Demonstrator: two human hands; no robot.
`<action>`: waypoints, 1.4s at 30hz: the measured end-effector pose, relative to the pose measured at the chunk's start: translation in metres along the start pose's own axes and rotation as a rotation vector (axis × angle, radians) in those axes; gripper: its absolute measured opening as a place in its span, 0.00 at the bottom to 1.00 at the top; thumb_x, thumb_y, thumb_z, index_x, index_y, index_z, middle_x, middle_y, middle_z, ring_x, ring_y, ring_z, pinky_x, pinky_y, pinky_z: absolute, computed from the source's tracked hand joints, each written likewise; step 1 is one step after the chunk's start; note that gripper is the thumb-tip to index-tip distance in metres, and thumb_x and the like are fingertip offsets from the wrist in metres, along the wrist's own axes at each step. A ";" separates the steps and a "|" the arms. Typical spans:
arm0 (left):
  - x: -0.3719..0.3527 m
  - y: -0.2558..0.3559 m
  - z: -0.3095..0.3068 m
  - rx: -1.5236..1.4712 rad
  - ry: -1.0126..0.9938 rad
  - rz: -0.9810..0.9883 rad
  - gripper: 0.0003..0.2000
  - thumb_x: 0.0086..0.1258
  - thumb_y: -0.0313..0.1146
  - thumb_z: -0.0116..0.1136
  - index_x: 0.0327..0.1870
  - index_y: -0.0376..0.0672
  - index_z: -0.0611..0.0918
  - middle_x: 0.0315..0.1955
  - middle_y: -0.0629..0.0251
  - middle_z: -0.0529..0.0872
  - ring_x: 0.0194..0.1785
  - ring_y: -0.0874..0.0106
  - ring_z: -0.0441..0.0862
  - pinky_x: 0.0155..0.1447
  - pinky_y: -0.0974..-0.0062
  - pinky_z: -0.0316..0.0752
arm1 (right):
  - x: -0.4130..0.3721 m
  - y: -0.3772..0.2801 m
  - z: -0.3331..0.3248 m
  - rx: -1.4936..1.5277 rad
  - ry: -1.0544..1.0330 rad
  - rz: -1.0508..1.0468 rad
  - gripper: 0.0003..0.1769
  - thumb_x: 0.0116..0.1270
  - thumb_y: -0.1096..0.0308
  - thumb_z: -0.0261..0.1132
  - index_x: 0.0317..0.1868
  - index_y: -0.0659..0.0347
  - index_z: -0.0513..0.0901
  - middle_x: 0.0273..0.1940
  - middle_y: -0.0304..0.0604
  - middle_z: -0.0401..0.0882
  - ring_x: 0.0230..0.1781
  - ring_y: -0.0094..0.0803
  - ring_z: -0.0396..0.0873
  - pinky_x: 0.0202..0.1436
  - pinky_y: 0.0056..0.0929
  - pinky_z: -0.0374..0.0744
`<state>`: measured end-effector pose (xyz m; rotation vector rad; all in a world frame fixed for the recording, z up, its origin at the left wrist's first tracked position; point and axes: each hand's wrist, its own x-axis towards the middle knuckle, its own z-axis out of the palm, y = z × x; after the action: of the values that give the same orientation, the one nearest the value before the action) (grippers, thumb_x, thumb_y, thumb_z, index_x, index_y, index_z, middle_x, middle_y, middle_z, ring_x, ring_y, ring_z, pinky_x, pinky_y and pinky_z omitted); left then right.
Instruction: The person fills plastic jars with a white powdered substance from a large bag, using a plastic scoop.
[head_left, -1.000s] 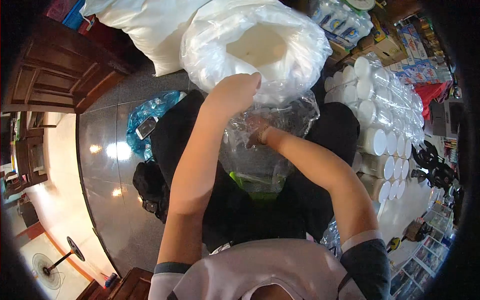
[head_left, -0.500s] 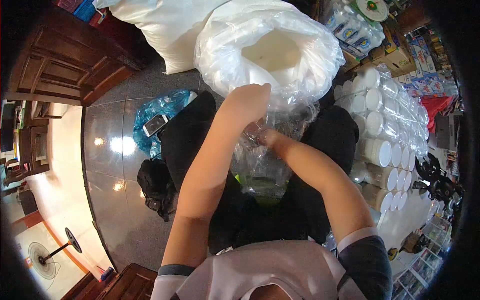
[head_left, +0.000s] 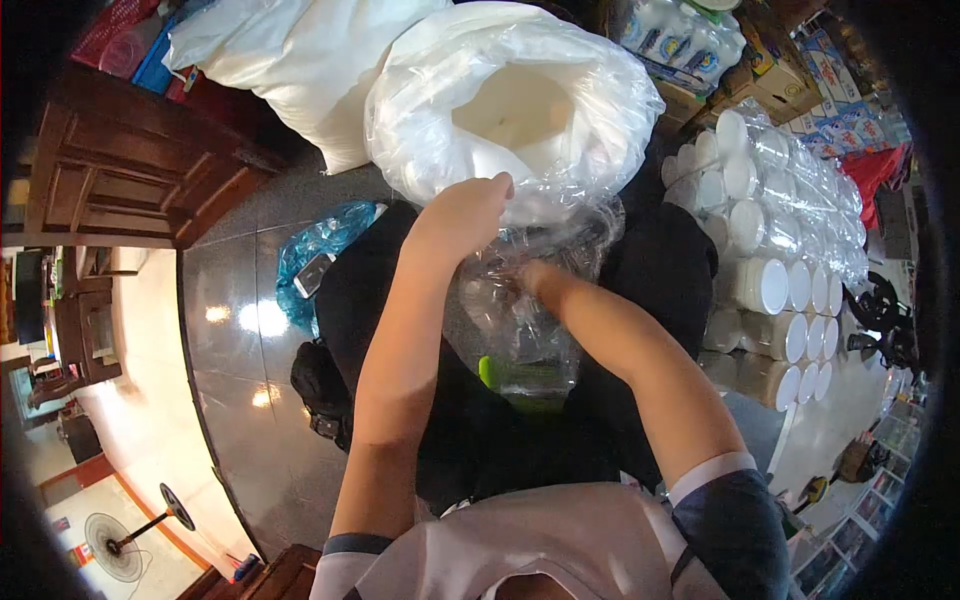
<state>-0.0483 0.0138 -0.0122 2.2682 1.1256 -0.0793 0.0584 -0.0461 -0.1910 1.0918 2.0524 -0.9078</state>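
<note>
A large white sack with a clear plastic liner point(head_left: 610, 110) stands open in front of me, pale contents point(head_left: 515, 115) showing through its mouth. My left hand point(head_left: 462, 215) is closed at the sack's near rim, gripping plastic there; its fingertips are mostly hidden. Lower down, between my knees, lies a crumpled clear plastic bag point(head_left: 540, 330). My right hand point(head_left: 522, 277) is in among the folds of this bag, below and to the right of my left hand, with its fingers blurred by the plastic. A bright green piece point(head_left: 487, 372) shows beside the clear bag.
Another full white sack point(head_left: 290, 70) stands at the back left. Stacked white-lidded jars point(head_left: 770, 285) in plastic wrap are at my right, with packed bottles point(head_left: 685, 45) behind. On the left floor lie a blue plastic bag point(head_left: 335, 235), a phone point(head_left: 314, 275) and a black bag point(head_left: 320, 390).
The view has shifted slightly, so the sack sits further left in it. Both hands stay near the sack's rim and the clear bag; more of the green piece shows.
</note>
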 end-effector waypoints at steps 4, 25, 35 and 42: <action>0.000 -0.003 0.002 -0.015 -0.013 0.006 0.12 0.73 0.31 0.52 0.54 0.41 0.75 0.43 0.46 0.84 0.49 0.48 0.81 0.52 0.56 0.73 | 0.003 -0.003 0.005 0.022 0.007 -0.025 0.53 0.53 0.38 0.71 0.75 0.50 0.60 0.74 0.47 0.55 0.74 0.50 0.55 0.71 0.55 0.62; 0.002 -0.004 -0.001 -0.018 -0.013 -0.003 0.12 0.72 0.31 0.53 0.54 0.41 0.75 0.44 0.45 0.83 0.51 0.47 0.79 0.54 0.54 0.72 | 0.012 -0.020 0.021 0.011 -0.033 -0.139 0.53 0.51 0.37 0.71 0.73 0.52 0.62 0.72 0.49 0.60 0.70 0.51 0.60 0.69 0.52 0.66; 0.001 -0.007 -0.005 -0.022 -0.031 0.008 0.13 0.71 0.30 0.54 0.54 0.41 0.76 0.41 0.44 0.84 0.48 0.47 0.81 0.52 0.56 0.73 | 0.012 -0.024 0.021 -0.004 -0.043 -0.156 0.53 0.50 0.36 0.71 0.72 0.53 0.63 0.70 0.50 0.62 0.69 0.51 0.63 0.68 0.50 0.68; 0.001 -0.013 -0.012 -0.037 0.064 0.067 0.13 0.71 0.29 0.54 0.54 0.43 0.76 0.37 0.46 0.84 0.43 0.50 0.82 0.47 0.58 0.73 | 0.006 -0.019 -0.004 -0.033 -0.015 -0.146 0.53 0.49 0.35 0.71 0.72 0.53 0.64 0.69 0.50 0.64 0.68 0.52 0.64 0.68 0.49 0.69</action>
<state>-0.0596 0.0265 -0.0089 2.2882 1.0733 0.0407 0.0382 -0.0485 -0.1878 0.9247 2.1493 -0.9472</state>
